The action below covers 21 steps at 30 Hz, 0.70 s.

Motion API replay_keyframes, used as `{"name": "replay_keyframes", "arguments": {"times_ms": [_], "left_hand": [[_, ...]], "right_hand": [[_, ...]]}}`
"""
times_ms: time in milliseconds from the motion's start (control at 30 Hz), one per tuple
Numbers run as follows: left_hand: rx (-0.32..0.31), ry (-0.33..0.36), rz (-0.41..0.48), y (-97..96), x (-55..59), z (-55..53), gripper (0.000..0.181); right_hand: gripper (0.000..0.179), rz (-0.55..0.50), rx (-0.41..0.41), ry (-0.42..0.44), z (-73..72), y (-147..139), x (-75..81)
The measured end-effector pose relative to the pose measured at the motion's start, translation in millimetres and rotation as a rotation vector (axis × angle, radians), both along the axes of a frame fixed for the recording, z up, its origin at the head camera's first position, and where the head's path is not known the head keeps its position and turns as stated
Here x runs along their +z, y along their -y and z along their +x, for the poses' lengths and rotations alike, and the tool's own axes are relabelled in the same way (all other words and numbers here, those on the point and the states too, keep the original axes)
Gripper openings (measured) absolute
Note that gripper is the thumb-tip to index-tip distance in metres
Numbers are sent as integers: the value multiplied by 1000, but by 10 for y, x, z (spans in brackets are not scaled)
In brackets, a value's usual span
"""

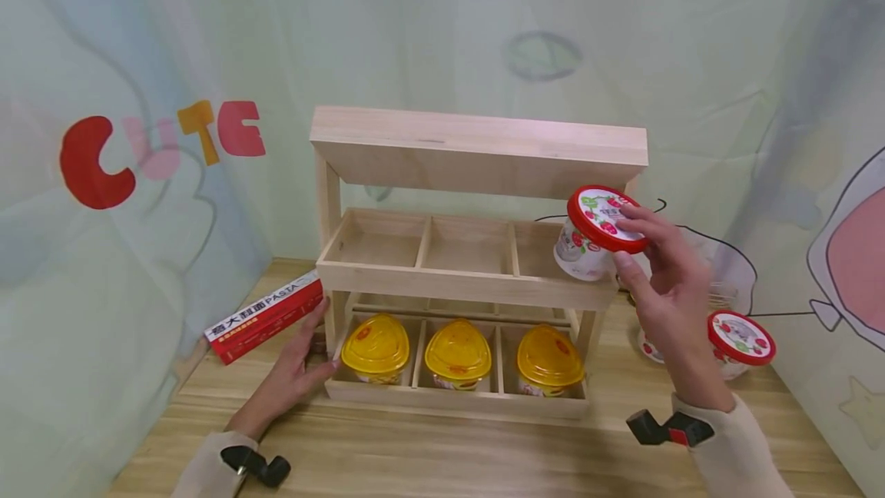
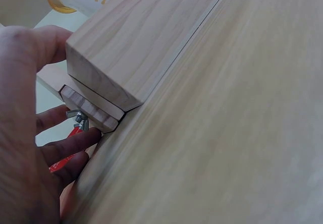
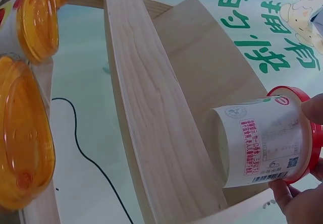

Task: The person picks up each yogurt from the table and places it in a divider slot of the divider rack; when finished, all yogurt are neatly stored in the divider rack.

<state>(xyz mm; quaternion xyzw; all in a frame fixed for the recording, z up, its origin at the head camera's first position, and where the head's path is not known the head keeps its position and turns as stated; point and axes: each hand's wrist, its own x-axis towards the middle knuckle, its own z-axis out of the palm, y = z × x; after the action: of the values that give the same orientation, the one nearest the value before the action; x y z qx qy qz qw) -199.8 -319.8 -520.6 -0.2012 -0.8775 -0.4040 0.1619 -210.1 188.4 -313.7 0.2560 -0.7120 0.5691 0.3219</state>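
Observation:
My right hand (image 1: 672,298) holds a white cup with a red strawberry-print lid (image 1: 600,221), gripping it by the lid's rim. The cup tilts over the right compartment of the upper tray of a wooden rack (image 1: 456,280); in the right wrist view its printed side (image 3: 265,143) shows above the tray's front board. My left hand (image 1: 293,371) grips the left end of the rack's lower tray, thumb at the front corner and fingers behind, near a metal wing nut (image 2: 79,117). Tubs with yellow lids (image 1: 459,352) fill the lower tray's three compartments.
A red pasta box (image 1: 266,317) lies left of the rack. Another red-lidded cup (image 1: 740,340) stands on the wooden table (image 1: 415,459) at right, with one more partly hidden behind my right hand. A dark cord (image 3: 91,158) runs behind the rack by the printed curtain.

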Motion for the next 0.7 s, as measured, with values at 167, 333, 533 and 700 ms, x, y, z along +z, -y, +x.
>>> {"name": "replay_keyframes", "arguments": {"times_ms": [167, 333, 533, 700], "left_hand": [[1, -9, 0, 14, -12, 0, 107], [21, 7, -11, 15, -8, 10, 107], [26, 18, -11, 1, 5, 21, 107], [21, 21, -12, -10, -6, 9, 107]], "right_hand": [[41, -38, 66, 20, -34, 125, 5], [40, -51, 104, 34, -66, 236, 18], [39, -69, 188, 19, -148, 384, 36], [39, -64, 204, 25, -187, 519, 37]]}}
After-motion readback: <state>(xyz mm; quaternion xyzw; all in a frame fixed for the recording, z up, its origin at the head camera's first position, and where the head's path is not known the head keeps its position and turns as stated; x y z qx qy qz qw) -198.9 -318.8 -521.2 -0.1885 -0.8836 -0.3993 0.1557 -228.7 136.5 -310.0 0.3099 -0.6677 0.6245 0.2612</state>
